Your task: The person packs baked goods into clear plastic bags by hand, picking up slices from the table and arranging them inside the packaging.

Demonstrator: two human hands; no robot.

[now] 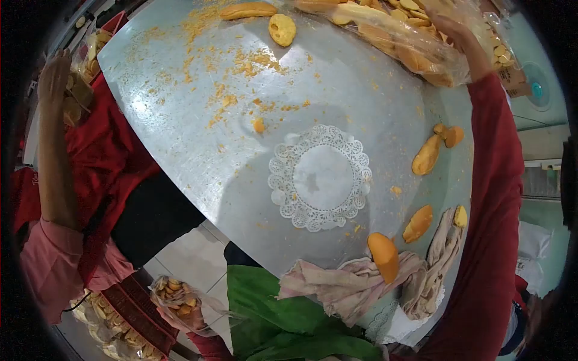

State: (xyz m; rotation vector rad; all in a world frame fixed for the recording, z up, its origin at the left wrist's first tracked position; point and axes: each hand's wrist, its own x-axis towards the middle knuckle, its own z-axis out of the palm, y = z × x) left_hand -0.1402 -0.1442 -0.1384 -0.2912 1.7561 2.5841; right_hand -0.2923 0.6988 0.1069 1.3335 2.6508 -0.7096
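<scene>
At the lower left, my left hand [191, 320] grips a small clear plastic bag [174, 295] with bread slices in it, held low beside the table. My right arm, in a red sleeve, stretches along the table's right side. The right hand [456, 37] reaches in at a large clear plastic bag [385, 39] full of bread pieces and slices, its fingers stretched out and partly covered by plastic. A round white paper doily [325, 177] lies on the metal table [241, 168]. Beside the big bag are a long bread piece [248, 10] and a cut slice [282, 30].
Crumbs [226, 99] are strewn over the far table. Bread ends [426, 155] lie along the right edge, another [383, 257] on a crumpled cloth [337, 283]. At left, another person's arm [57, 150] is raised. A red crate [135, 313] stands below beside bagged slices.
</scene>
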